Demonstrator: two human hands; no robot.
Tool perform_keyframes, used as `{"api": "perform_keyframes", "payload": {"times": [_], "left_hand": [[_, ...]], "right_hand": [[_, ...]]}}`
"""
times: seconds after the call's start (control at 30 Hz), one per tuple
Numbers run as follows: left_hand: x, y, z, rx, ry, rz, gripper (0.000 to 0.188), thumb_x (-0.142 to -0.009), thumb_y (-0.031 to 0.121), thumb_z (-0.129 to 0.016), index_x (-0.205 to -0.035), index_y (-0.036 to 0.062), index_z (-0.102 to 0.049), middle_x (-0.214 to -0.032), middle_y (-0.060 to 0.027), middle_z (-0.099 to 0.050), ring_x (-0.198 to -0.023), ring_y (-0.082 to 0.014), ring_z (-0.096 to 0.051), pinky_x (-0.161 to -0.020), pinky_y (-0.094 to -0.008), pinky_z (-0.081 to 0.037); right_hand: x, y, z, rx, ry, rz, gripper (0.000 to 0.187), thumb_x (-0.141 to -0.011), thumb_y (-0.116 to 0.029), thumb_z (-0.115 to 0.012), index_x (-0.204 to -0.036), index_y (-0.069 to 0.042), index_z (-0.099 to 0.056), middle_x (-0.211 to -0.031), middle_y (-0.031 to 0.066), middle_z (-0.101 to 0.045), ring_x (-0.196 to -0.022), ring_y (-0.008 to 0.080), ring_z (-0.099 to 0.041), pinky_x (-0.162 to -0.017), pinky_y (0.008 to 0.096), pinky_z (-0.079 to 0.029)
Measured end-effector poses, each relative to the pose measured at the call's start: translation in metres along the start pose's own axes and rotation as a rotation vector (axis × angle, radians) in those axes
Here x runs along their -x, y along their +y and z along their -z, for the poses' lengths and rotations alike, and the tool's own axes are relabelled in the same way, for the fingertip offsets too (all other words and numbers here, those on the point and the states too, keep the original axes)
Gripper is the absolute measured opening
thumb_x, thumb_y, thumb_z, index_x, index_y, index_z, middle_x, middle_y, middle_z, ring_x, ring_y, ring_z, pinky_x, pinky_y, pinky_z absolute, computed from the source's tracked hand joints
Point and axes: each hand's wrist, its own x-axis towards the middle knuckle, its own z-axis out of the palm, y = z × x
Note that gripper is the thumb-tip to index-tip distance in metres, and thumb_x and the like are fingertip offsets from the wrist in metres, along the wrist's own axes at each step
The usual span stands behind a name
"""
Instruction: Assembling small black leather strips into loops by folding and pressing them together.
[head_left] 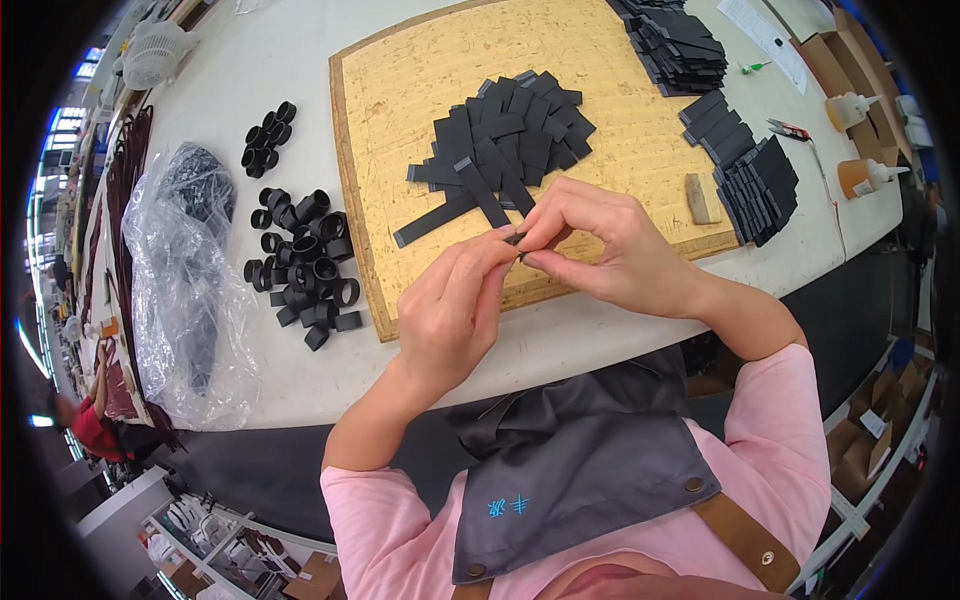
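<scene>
A small black piece point(514, 239) is held near the centre of the frame, between the fingertips of both hands, above the lower part of the yellow board point(375, 150). The left hand point(452, 300) is set to the lower left of the piece, with its fingers drawn together and pinching it; the right hand point(600, 245) is set to the right, with thumb and forefinger pinched on it and the other fingers curled. Both hands are in contact with the piece, so neither is nearer to it. Its long axis cannot be told with certainty, as most of it is covered by the fingers. A loose pile of black strips point(510, 140) is located directly above the hands in the frame, with the right hand nearer to it; the long axis of the lower strip point(480, 190) is directed from upper left to lower right, toward the fingertips. Black loops point(302, 250) are grouped on the white table point(300, 385) left of the board, well apart from the hands. At the right, stacked strips point(757, 190) are laid beside a small block point(703, 199), which is placed on the board's edge.
</scene>
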Motion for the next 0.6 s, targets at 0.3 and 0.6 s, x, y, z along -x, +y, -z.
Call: {"api": "perform_keyframes", "payload": {"times": [0.3, 0.6], "left_hand": [[0.003, 0.000, -0.009, 0.137, -0.002, 0.108, 0.022, -0.085, -0.008, -0.073, -0.105, -0.0001, -0.066, -0.099, -0.0130, -0.074, -0.086, -0.0252, -0.074, -0.070, -0.0315, -0.060], [0.006, -0.001, -0.007, 0.536, -0.043, 0.423, 0.021, -0.089, -0.003, -0.076, -0.108, -0.0046, -0.067, -0.101, -0.0107, -0.074, -0.092, -0.0176, -0.077, -0.082, -0.0282, -0.063]], "right_hand": [[-0.005, 0.007, 0.003, -0.329, -0.047, -0.303, 0.013, -0.090, -0.002, -0.075, -0.089, -0.003, -0.062, -0.089, 0.0005, -0.061, -0.090, 0.0090, -0.061, -0.081, 0.0255, -0.050], [-0.009, 0.009, 0.015, -0.613, -0.167, -0.498, 0.017, -0.101, -0.019, -0.069, -0.101, -0.002, -0.064, -0.095, 0.0029, -0.067, -0.080, 0.0075, -0.065, -0.073, 0.0233, -0.055]]}}
